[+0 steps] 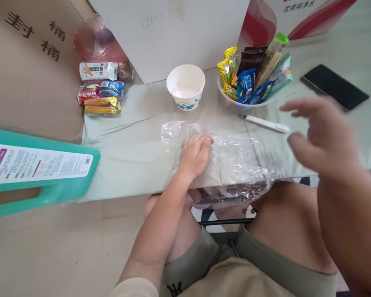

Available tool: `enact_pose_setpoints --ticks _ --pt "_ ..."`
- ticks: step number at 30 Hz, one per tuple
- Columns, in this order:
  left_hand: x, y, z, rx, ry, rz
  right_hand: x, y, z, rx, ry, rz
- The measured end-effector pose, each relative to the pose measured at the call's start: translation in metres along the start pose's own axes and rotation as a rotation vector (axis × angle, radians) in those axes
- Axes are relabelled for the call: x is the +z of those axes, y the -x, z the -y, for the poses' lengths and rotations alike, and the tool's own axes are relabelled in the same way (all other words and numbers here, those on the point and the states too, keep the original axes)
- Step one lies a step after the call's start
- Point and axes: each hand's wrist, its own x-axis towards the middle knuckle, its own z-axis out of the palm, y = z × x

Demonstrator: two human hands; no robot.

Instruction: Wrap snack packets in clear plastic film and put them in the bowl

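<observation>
My left hand [197, 153] is closed with curled fingers on a clear plastic bag [235, 159], holding it at its left part. The crinkled bag lies flat along the table's front and hangs over the edge above my lap. My right hand [321, 134] is raised at the right, a little blurred, thumb and fingers apart with nothing between them. Nearest to it lies a white utility knife [264, 123]. A white paper bowl [186, 88] with a blue-green leaf print stands behind the bag. To its right, a clear plastic bowl [244, 106] holds several wrapped snacks [246, 84].
Stacked snack packets [100, 90] lie at the left by a cardboard box [34, 74]. A green plastic container [43, 165] stands at the left edge. A white box [173, 37] backs the table [126, 161], and a black phone [335, 86] lies at the right.
</observation>
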Motion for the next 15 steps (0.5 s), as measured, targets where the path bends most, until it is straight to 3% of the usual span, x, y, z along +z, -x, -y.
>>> enact_pose_setpoints --ticks 2,4,6,11,15 --pt "-0.003 0.0 0.0 -0.005 0.054 0.018 0.006 0.035 -0.005 -0.136 -0.035 0.235" --pt "-0.005 0.0 0.002 -0.025 0.129 0.028 0.015 0.055 -0.004 -0.209 -0.022 0.345" --pt "-0.007 -0.001 0.005 -0.062 0.216 0.019 0.022 0.062 0.002 -0.261 -0.003 0.343" --pt "-0.009 -0.007 0.016 -0.195 0.447 -0.082 0.024 0.055 0.019 -0.264 -0.04 0.157" --pt "-0.011 -0.01 0.02 -0.255 0.536 -0.078 0.028 0.05 0.021 -0.237 -0.017 0.333"
